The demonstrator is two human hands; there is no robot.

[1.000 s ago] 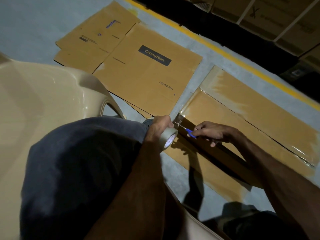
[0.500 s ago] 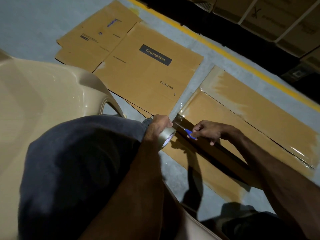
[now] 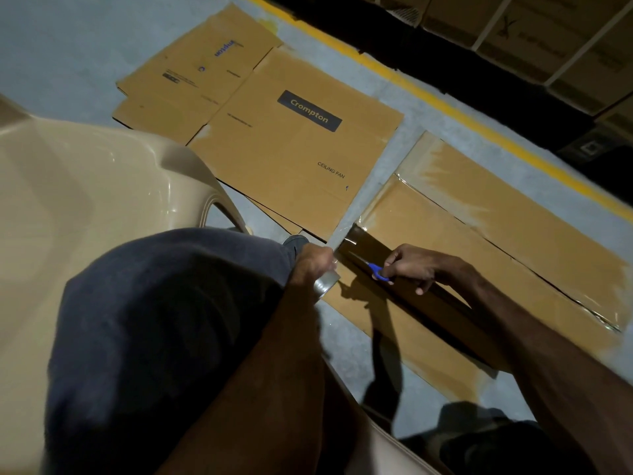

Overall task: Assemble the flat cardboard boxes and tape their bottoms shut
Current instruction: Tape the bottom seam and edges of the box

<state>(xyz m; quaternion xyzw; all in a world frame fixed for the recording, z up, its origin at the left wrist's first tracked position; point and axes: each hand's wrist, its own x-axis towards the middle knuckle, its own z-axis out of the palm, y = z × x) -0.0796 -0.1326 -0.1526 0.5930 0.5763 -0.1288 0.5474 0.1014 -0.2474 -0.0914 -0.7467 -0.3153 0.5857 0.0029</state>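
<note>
Cardboard box, folded into a long shape, lies on the grey floor at right of centre, its flaps glossy with clear tape and a dark seam running along its length. At its near end a strip of tape stretches up from the tape roll, which the left hand grips with curled fingers at mid-frame. Just beside it, the right hand is closed around blue-handled scissors, whose blades point toward the stretched strip; whether they touch it cannot be told. Flat cartons printed "Crompton" and "CEILING FAN" lie in the upper middle, close to the box's end. A beige plastic chair fills the left side, and a knee in dark cloth covers the lower centre, hiding the floor there. A yellow floor line crosses the upper right, with stacked boxes in shadow beyond.
</note>
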